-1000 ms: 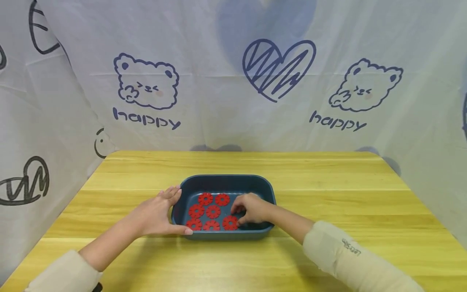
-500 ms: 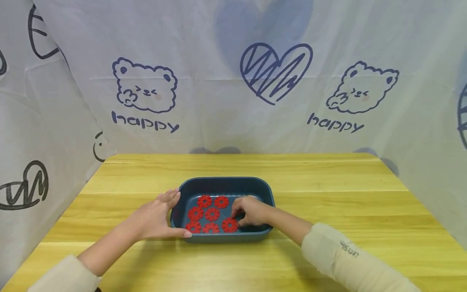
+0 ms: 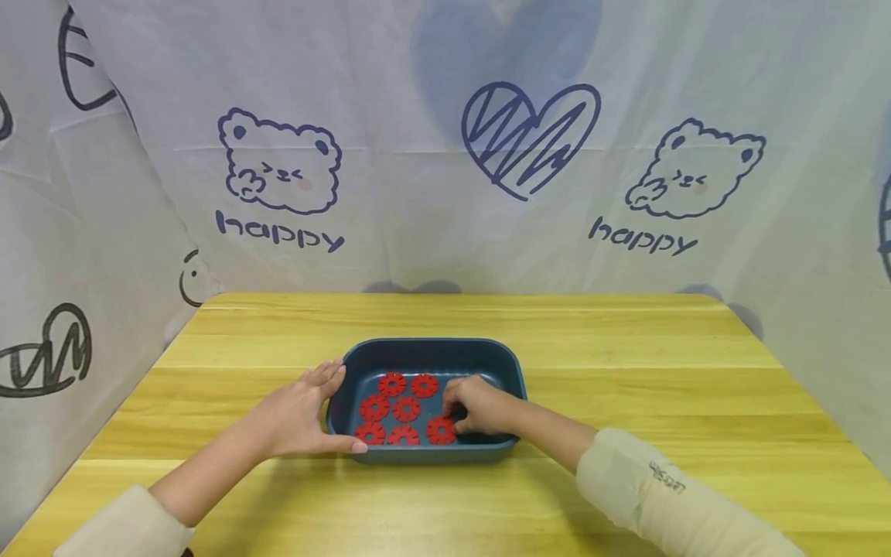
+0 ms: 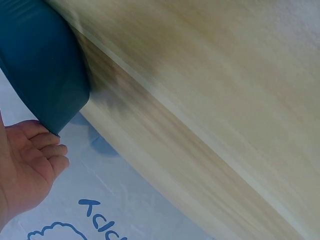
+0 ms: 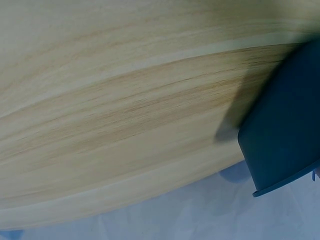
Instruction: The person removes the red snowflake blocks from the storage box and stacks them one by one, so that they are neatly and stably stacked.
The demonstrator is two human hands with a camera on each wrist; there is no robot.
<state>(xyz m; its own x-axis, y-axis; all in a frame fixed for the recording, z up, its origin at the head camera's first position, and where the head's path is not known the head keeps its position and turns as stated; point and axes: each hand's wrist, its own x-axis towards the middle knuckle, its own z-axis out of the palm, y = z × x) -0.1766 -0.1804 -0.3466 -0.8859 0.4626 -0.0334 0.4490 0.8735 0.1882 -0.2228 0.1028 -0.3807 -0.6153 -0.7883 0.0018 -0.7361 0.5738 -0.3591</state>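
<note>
A dark blue bin (image 3: pixel 431 455) with rounded corners stands on the table, seen from outside in both wrist views. Several red notched interlocking discs (image 3: pixel 406 409) lie flat on its floor, toward the left. At the bin's left end my left hand (image 3: pixel 299 414) rests on the rim, fingers on the side and thumb stretched along the front edge. In the left wrist view the fingertips of the left hand (image 4: pixel 30 165) touch the rim. Inside the bin, my right hand (image 3: pixel 483 406) has curled fingers and thumb at the edge of the front right disc (image 3: pixel 440 431). The right wrist view hides that grip behind the bin wall (image 5: pixel 285 130).
The yellow wood table (image 3: pixel 647 371) extends around the bin on all sides. Behind it and to the sides hangs a white cloth (image 3: pixel 404 193) printed with bears and hearts. Cream sleeves (image 3: pixel 626 472) cover the forearms.
The head view shifts slightly. Both hands, the bin and the discs keep nearly the same places relative to one another.
</note>
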